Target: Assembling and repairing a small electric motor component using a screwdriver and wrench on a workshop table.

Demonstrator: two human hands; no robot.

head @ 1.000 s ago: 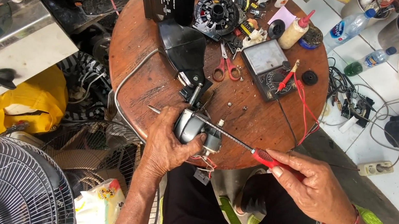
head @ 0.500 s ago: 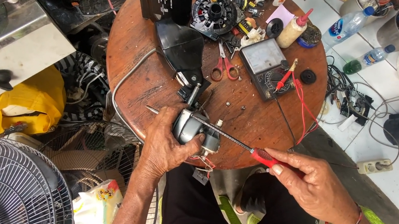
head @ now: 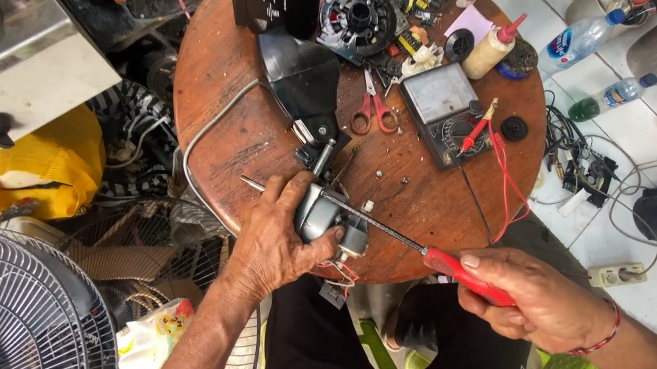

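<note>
The left hand [head: 268, 244] grips a grey motor [head: 323, 215] at the near edge of the round table [head: 236, 137]. The right hand [head: 533, 301] clenches a red-handled screwdriver [head: 405, 242] (tip on the motor). Beyond the motor lie scissors [head: 372, 110] and a meter [head: 446, 108].

Worn wooden table [head: 253, 135], metal motor [head: 317, 212]

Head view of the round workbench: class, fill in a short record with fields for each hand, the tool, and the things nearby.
left hand: grips small grey metal motor at the edge of the round brown wooden table
right hand: holds red-handled screwdriver
tool: shaft lies across the motor
nearby: red-handled scissors, black analogue meter with red leads
off table: white fan grille
</note>
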